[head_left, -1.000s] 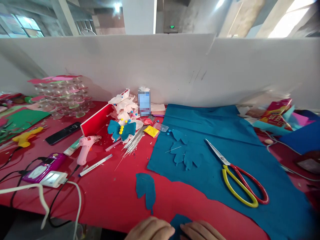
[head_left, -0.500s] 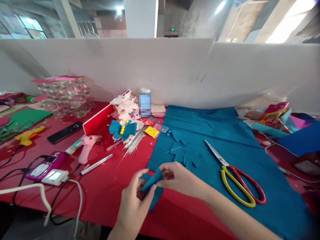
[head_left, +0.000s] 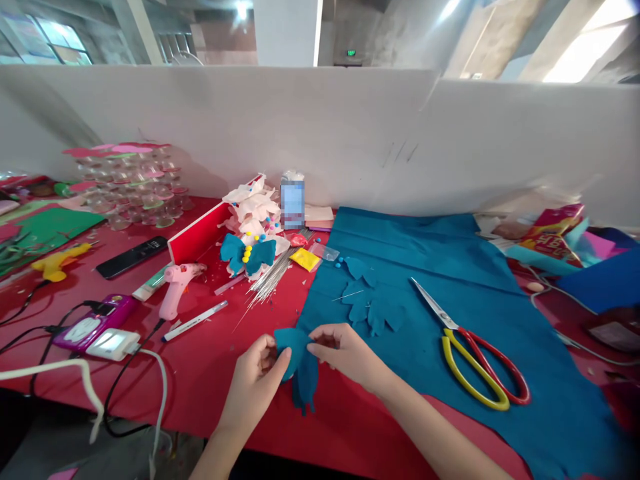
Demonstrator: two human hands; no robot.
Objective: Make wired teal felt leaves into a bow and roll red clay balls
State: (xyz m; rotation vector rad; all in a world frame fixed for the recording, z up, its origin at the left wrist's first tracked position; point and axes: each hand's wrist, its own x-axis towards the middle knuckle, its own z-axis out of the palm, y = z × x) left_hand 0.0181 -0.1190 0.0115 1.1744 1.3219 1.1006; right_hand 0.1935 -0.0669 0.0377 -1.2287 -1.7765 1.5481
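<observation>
Both hands pinch a teal felt cutout (head_left: 300, 363) just above the red table (head_left: 215, 380). My left hand (head_left: 255, 383) grips its left side with thumb and fingers. My right hand (head_left: 345, 353) pinches its upper right edge. The piece hangs folded between them, its lower end drooping toward the table. Just beyond lies a large teal felt sheet (head_left: 450, 293) with several cut teal shapes (head_left: 373, 310) on it.
Scissors with yellow and red handles (head_left: 475, 357) lie on the sheet at right. A pink glue gun (head_left: 176, 288), a pen (head_left: 194, 321), thin wires (head_left: 270, 280), a teal felt butterfly (head_left: 247, 253), a remote (head_left: 131, 257), chargers and cables (head_left: 95, 333) sit left. A white partition (head_left: 350, 133) stands behind.
My hands rose from the near edge, joined at the teal cutout that lay on the red table, lifted it, and now hold it slightly higher and re-folded between them.
</observation>
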